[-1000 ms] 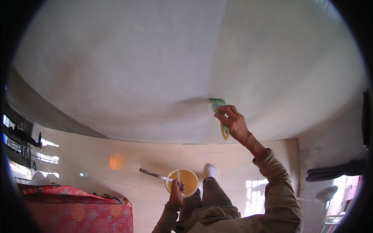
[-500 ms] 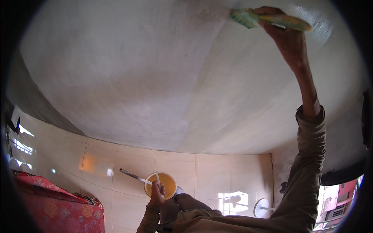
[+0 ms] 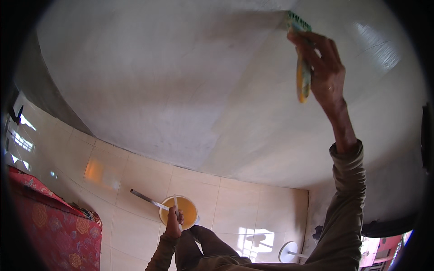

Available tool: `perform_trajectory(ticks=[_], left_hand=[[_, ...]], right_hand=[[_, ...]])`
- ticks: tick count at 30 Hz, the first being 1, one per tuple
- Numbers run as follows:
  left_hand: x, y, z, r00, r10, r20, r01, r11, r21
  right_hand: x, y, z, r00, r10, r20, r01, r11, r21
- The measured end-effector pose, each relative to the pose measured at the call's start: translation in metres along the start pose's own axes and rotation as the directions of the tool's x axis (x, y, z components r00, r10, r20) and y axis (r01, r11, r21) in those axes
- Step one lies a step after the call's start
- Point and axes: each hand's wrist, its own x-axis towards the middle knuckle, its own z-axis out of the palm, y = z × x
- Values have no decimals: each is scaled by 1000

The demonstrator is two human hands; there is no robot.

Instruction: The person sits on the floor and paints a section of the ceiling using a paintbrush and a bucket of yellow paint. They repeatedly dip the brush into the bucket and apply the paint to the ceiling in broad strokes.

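Near and left, the left hand (image 3: pixel 173 222) is curled tightly round a pale strip (image 3: pixel 176 201) crossing the bucket (image 3: pixel 196 210), with a dark flat stick (image 3: pixel 147 197) jutting leftward. Farther and right, well apart from it, the right hand (image 3: pixel 324 67) grips the brush (image 3: pixel 302 77) between thumb and fingers; its long axis runs near to far, bristles farthest, seemingly touching the wall (image 3: pixel 149 90).

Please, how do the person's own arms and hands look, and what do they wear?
The right sleeve and left sleeve are plain brownish-olive. The right one is creased, with a bunched cuff ending well before the hand; the left one reaches nearer to the wrist. The right hand and left hand have no gloves; finer details are too small to tell.
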Motion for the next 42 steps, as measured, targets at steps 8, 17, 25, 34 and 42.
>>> perform_trajectory(ticks=[8,17,25,34,42], left_hand=[[12,-18,-18,997,-47,-55,45,998,-39],[7,-30,-44,992,-103,-75,100,994,-40],[26,-97,-114,994,-104,-34,105,994,21],[28,-81,-119,976,-210,-55,208,977,-37],[29,-85,-144,966,-250,-68,246,967,-61]], right_hand=[[-109,-126,60,975,-8,222,-28,987,156],[-190,-220,93,914,34,404,-211,890,403],[-133,-131,50,846,301,441,-501,732,461],[25,25,-37,850,454,268,-527,721,450],[83,47,-73,933,305,-191,-254,935,249]])
